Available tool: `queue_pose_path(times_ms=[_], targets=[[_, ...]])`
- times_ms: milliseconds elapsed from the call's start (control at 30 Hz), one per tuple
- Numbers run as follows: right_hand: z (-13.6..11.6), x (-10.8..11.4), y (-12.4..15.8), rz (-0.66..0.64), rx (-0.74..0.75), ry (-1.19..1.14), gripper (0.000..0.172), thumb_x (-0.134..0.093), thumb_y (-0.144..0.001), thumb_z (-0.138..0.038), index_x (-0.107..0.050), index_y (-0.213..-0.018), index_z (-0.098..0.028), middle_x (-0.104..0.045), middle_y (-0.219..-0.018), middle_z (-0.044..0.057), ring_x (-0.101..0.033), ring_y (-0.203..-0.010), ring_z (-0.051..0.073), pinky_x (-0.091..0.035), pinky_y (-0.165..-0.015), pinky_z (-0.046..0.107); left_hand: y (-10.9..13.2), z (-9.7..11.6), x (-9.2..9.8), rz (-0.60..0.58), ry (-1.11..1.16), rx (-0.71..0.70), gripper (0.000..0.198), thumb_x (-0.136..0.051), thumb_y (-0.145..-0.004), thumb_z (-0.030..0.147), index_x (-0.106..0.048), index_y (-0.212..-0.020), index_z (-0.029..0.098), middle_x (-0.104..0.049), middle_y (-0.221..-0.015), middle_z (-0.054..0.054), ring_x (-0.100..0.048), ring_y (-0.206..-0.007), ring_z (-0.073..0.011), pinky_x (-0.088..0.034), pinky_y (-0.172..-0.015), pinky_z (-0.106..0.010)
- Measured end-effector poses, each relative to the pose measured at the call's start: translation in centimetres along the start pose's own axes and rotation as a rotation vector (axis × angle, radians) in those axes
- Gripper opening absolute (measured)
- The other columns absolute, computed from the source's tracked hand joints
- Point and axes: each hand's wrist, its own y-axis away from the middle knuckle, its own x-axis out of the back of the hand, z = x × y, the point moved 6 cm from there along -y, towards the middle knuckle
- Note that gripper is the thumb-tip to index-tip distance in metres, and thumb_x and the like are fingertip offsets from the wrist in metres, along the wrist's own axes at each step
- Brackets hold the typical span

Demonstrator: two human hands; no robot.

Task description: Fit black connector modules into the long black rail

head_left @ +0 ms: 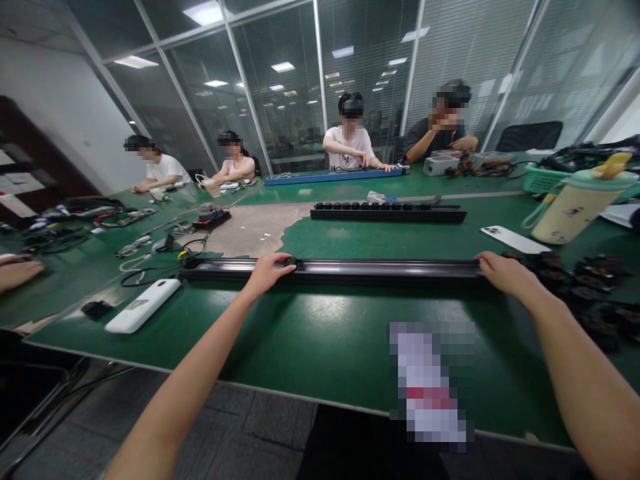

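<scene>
A long black metal channel (385,269) with a shiny inner face lies across the green table in front of me. Near its left third, my left hand (267,272) pinches a small black part (295,263) at the channel; its exact kind is too small to tell. My right hand (503,273) grips the channel's right end, fingers partly hidden behind it. Farther back lies a second black strip (390,213) with a row of several black blocks along it. Black parts (585,277) are heaped just beyond my right hand.
A white power bank-like device (144,305) lies left, a white phone (515,240) and a tumbler (580,207) right. Cables (140,270) trail at the channel's left end. Co-workers sit across the table, one touching a blue strip (335,177). Another person's hand (20,272) shows at left.
</scene>
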Motion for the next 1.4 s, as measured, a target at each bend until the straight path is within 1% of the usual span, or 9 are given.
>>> queue_pose_path(times_ms=[200, 433, 600, 800, 1100, 1267, 1400], targets=[[-0.2, 0.2, 0.2, -0.029, -0.006, -0.009, 0.049, -0.023, -0.098, -0.042, -0.055, -0.129, -0.023, -0.066, -0.122, 0.018, -0.067, -0.107, 0.031, -0.049, -0.091, 0.045, -0.1, 0.2, -0.4, 0.015, 0.019, -0.014, 0.042, -0.069, -0.078, 0.05, -0.073, -0.106, 0.02, -0.074, -0.11, -0.007, -0.066, -0.103, -0.0257, -0.048, -0.098, -0.04], [-0.2, 0.4, 0.2, 0.014, 0.018, -0.007, 0.048, -0.023, -0.098, -0.041, -0.057, -0.126, -0.022, -0.069, -0.115, 0.017, -0.068, -0.104, 0.032, -0.05, -0.088, 0.045, 0.0, 0.7, -0.7, 0.024, 0.032, -0.036, 0.042, -0.069, -0.078, 0.051, -0.073, -0.106, 0.021, -0.073, -0.112, -0.008, -0.065, -0.107, -0.0266, -0.047, -0.101, -0.041], [-0.1, 0.2, 0.1, -0.003, 0.01, 0.017, 0.048, -0.022, -0.098, -0.041, -0.056, -0.128, -0.023, -0.068, -0.118, 0.016, -0.068, -0.105, 0.03, -0.05, -0.09, 0.043, -0.1, 0.9, -1.0, 0.014, 0.055, -0.034, 0.042, -0.071, -0.077, 0.052, -0.073, -0.106, 0.021, -0.073, -0.112, -0.008, -0.065, -0.106, -0.0261, -0.046, -0.101, -0.04], [-0.2, 0.2, 0.2, 0.008, 0.011, 0.003, 0.048, -0.023, -0.098, -0.04, -0.055, -0.128, -0.022, -0.067, -0.119, 0.017, -0.066, -0.109, 0.032, -0.05, -0.087, 0.044, -0.2, 1.3, -1.2, 0.008, 0.061, -0.037, 0.042, -0.072, -0.077, 0.052, -0.073, -0.105, 0.021, -0.073, -0.111, -0.008, -0.066, -0.105, -0.0261, -0.047, -0.1, -0.04], [-0.2, 0.3, 0.2, -0.012, -0.001, -0.002, 0.048, -0.022, -0.098, -0.041, -0.055, -0.128, -0.023, -0.067, -0.12, 0.017, -0.067, -0.106, 0.031, -0.05, -0.09, 0.044, -0.3, 2.0, -1.3, 0.0, 0.063, -0.037, 0.043, -0.073, -0.075, 0.052, -0.074, -0.104, 0.021, -0.073, -0.111, -0.009, -0.066, -0.105, -0.0268, -0.048, -0.1, -0.041], [-0.2, 0.3, 0.1, -0.004, 0.006, -0.031, 0.049, -0.023, -0.098, -0.041, -0.056, -0.129, -0.022, -0.067, -0.122, 0.019, -0.067, -0.107, 0.034, -0.049, -0.089, 0.046, -0.4, 2.1, -1.4, -0.007, 0.05, -0.031, 0.041, -0.072, -0.076, 0.052, -0.075, -0.103, 0.021, -0.074, -0.111, -0.008, -0.066, -0.106, -0.0273, -0.047, -0.1, -0.041], [-0.1, 0.2, 0.2, -0.002, 0.001, -0.025, 0.049, -0.023, -0.098, -0.042, -0.056, -0.128, -0.022, -0.067, -0.121, 0.019, -0.067, -0.107, 0.034, -0.05, -0.088, 0.047, -0.4, 2.2, -1.5, -0.014, 0.053, -0.037, 0.041, -0.072, -0.076, 0.052, -0.075, -0.103, 0.021, -0.074, -0.111, -0.008, -0.066, -0.106, -0.0274, -0.047, -0.1, -0.041]])
